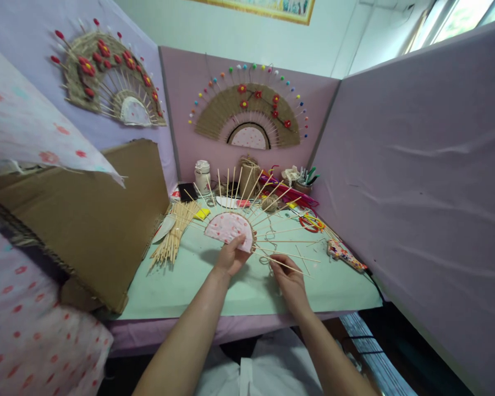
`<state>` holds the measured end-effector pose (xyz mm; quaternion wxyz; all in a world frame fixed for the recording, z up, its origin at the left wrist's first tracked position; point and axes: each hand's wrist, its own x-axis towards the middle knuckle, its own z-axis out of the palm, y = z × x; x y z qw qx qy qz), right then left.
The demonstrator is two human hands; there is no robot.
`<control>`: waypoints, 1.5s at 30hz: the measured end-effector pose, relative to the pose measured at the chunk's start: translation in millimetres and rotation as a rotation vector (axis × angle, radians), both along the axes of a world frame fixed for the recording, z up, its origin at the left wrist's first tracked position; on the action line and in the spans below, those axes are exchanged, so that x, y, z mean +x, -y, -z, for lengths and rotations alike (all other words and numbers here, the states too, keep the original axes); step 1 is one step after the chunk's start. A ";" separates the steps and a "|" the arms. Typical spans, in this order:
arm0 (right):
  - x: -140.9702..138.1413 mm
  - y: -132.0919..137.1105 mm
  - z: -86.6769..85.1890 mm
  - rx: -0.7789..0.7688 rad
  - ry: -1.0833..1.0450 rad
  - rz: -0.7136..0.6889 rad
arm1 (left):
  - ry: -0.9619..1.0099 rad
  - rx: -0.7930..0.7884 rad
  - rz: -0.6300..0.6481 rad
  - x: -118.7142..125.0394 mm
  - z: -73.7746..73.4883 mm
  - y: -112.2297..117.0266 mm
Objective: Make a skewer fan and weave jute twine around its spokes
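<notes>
My left hand grips the lower edge of a half-round fan base covered in pink flowered cloth, thumb on its front. Thin wooden sticks fan out from its curved edge. Beside its right end, my right hand is closed in a pinch on the twine, which loops loosely just left of the fingers. One of the lowest sticks crosses over these fingers; whether they also grip it I cannot tell. More twine trails over the table behind the sticks.
A bundle of sticks lies left on the green tabletop. Scissors and a flower-patterned glue gun lie right. A jar and a twine spool stand behind. Cardboard rises left; finished fans hang on the partitions.
</notes>
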<state>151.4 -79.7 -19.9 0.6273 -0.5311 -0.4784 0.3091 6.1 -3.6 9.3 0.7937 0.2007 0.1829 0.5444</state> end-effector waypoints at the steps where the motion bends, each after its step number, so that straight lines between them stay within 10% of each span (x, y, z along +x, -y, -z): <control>1: 9.6 1.2 -1.2 -0.017 0.010 -0.003 | -0.009 -0.009 -0.006 0.1 0.4 -0.1; 9: 66.4 4.8 -8.8 -0.043 0.075 0.003 | -0.038 -0.023 -0.009 0.8 -2.4 1.7; 33: 94.6 29.6 -49.0 0.163 0.161 0.077 | -0.161 0.021 -0.094 5.8 1.7 -1.1; 45: 93.9 12.2 -12.4 0.073 -0.012 0.052 | -0.033 -0.009 -0.035 2.2 -1.4 -1.9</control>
